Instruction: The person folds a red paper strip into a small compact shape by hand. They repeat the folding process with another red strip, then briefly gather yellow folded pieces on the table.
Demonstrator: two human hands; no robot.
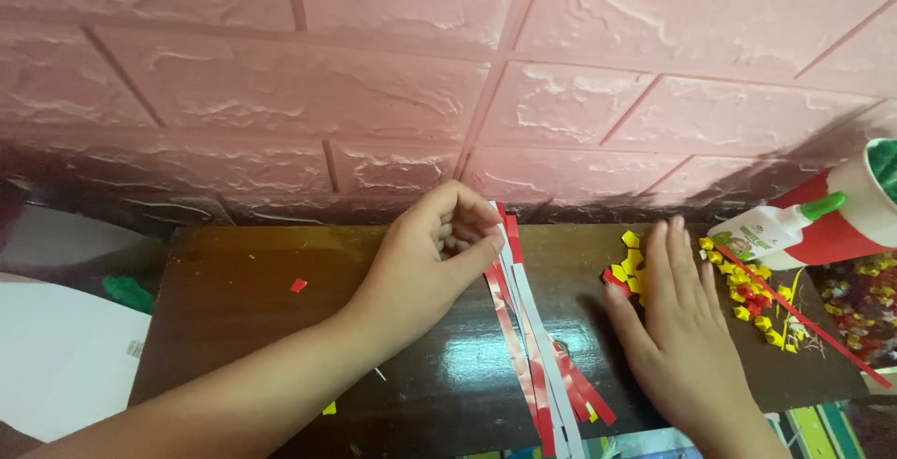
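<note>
at nine o'clock a sheet of white paper [56,356] lies off the edge of the dark brown table [243,328], with a green scrap [129,293] just above it. a tiny red scrap [298,284] sits alone on the tabletop toward ten o'clock.

near the centre, the left hand [430,258] is curled, its fingers folded in and the thumb pressed against the top end of a bundle of long red and white paper strips [528,347]. the strips run from about twelve o'clock at the far edge of the table down to six o'clock at the near edge, fanning a little at the bottom.

toward three o'clock, the right hand [677,328] lies flat on the table, palm down, fingers straight and close together, holding nothing. its fingertips touch a scatter of small yellow and red folded paper pieces [747,295]. one thin red strip [804,323] slants across that scatter toward four o'clock.

at two to three o'clock a white glue bottle [771,230] with a green nozzle lies on its side, just beside a red and white cup [855,211]. behind everything stands a pink brick-pattern wall [420,76].
</note>
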